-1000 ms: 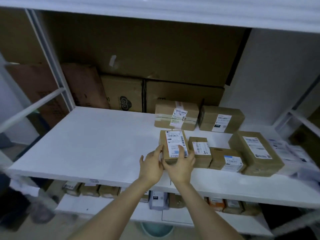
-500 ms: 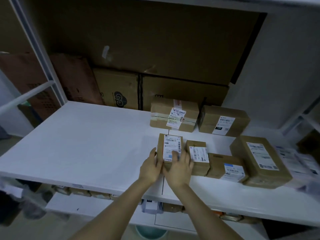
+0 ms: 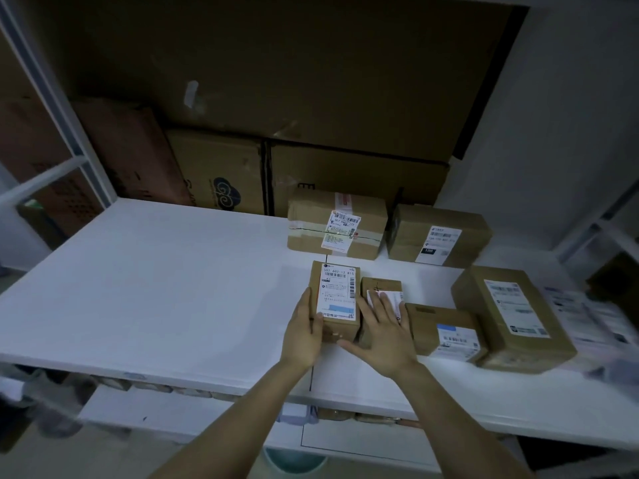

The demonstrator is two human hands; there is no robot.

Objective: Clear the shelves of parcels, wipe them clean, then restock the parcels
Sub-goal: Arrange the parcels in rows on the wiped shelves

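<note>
A small brown parcel point(image 3: 334, 295) with a white label lies on the white shelf point(image 3: 155, 288), near its front edge. My left hand point(image 3: 303, 335) cups the parcel's left side, thumb on its front corner. My right hand point(image 3: 382, 331) has its fingers spread flat over the smaller parcel point(image 3: 380, 284) just to the right, its thumb near the first parcel's front face. More brown parcels lie to the right point(image 3: 446, 331) point(image 3: 511, 316) and behind point(image 3: 337, 224) point(image 3: 439, 235).
Pale plastic mailers point(image 3: 587, 312) lie blurred at the shelf's far right. Big cardboard boxes point(image 3: 214, 171) stand against the back behind the shelf. A white upright point(image 3: 55, 108) rises at the left. A lower shelf point(image 3: 166, 413) holds several small parcels.
The small labelled parcel has settled against its neighbour. My right hand has slid off it to the right, onto the neighbouring parcel. The camera has moved closer and tilted down.
</note>
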